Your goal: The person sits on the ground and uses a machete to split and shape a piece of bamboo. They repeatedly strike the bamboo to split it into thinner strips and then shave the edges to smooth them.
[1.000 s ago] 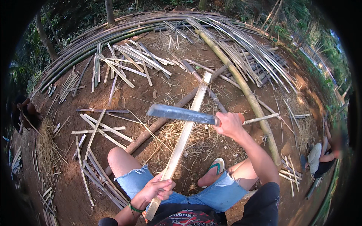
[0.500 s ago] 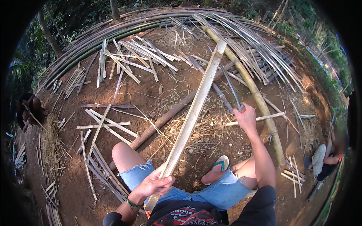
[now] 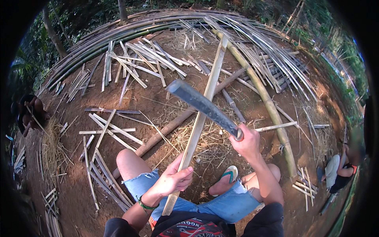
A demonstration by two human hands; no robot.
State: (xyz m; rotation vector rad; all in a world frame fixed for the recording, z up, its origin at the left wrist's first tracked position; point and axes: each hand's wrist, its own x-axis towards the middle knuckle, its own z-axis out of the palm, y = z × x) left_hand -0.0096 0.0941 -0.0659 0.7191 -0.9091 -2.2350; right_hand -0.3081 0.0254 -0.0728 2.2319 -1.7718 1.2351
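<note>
- The left hand (image 3: 173, 179), low in the centre of the frame, has its fingers closed around the pale bamboo strip (image 3: 194, 138); the strip runs from the lower centre up toward the top centre, a short stretch covered by the hand and another by the blade; how the underside fingers sit is hidden
- The right hand (image 3: 245, 143), right of centre, has its fingers gripping the machete (image 3: 203, 106); its handle is almost wholly hidden in the fist, only the end next to the blade showing; the blade points to the upper left and crosses in front of the strip; whether the two touch cannot be told
- A brown pole (image 3: 173, 124) slants across the centre, passing behind the strip; its lower end is lost near the left knee
- A sandal (image 3: 233, 173) shows in part, lower centre-right, partly covered by the foot
- One person (image 3: 29, 112) at the left edge is in deep shade, the hands hard to make out; another person (image 3: 341, 170) at the right edge is small and blurred
</note>
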